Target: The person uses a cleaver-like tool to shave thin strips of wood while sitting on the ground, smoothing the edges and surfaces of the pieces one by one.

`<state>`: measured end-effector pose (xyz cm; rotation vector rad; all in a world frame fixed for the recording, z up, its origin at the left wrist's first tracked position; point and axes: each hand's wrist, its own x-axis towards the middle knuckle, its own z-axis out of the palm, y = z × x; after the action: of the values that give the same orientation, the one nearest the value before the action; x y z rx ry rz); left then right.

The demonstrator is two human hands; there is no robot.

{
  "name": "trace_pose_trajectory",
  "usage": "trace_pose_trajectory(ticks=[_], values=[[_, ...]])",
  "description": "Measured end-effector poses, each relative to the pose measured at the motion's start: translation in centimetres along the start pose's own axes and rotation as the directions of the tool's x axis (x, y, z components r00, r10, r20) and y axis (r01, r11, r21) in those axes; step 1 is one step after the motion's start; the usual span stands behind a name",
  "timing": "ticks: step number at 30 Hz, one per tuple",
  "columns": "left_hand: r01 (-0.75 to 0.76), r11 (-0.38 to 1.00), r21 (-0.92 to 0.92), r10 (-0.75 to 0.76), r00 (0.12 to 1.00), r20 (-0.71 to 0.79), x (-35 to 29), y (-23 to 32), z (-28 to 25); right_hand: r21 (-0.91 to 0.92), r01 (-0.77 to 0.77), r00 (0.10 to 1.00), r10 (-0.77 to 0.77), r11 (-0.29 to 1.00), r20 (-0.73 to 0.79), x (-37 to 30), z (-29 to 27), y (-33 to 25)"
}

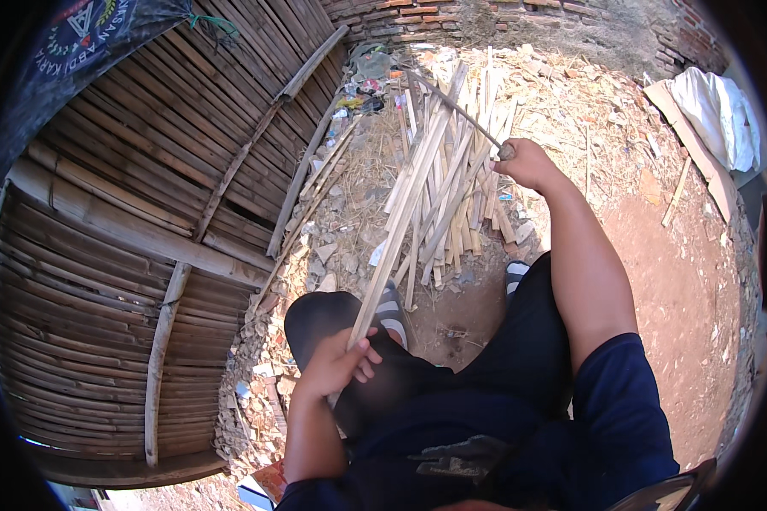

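My left hand (339, 362), in front of my left thigh, is closed round the near end of a long pale wooden strip (394, 247). From there the strip slants up and away over a heap of loose wooden strips (462, 192). My right hand (527, 163) grips the handle of a long, thin, dark-bladed machete (460, 109) on the far right side of the heap. Its blade points away to the left, over the far part of the heap. Whether it touches the held strip, I cannot tell.
A bamboo wall (136, 162) with poles runs along the left. Brick wall (426, 19) stands at the back. Rubble and straw (562, 111) cover the ground round the heap. My sandalled left foot (390, 315) is close to the strips. A white sack (716, 115) lies far right.
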<state>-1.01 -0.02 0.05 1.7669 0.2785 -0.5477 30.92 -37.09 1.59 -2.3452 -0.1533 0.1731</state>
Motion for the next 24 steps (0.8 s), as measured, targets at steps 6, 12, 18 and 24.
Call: trace_pose_trajectory(ticks=[6, 12, 18, 24], values=[[-0.009, 0.999, -0.037, 0.010, 1.000, 0.011, 0.0, -0.3, 0.1, 0.138, 0.049, 0.985, -0.070, 0.989, 0.158, -2.5, -0.1, -0.1], [-0.013, 0.998, -0.066, 0.016, 0.999, 0.051, 0.1, -0.4, -0.1, -0.157, 0.396, 0.862, -0.307, 0.905, 0.403, -4.2, 0.0, -2.7], [-0.017, 0.998, 0.059, 0.017, 1.000, -0.003, -0.2, -0.4, 0.4, 0.064, -0.039, 0.990, 0.047, 0.997, -0.132, 0.7, -0.2, 3.5], [-0.050, 0.997, -0.060, 0.054, 0.996, 0.069, 0.1, 1.0, -1.2, 0.434, 0.004, 0.983, 0.077, 0.901, -0.169, -1.1, -2.6, 2.2]])
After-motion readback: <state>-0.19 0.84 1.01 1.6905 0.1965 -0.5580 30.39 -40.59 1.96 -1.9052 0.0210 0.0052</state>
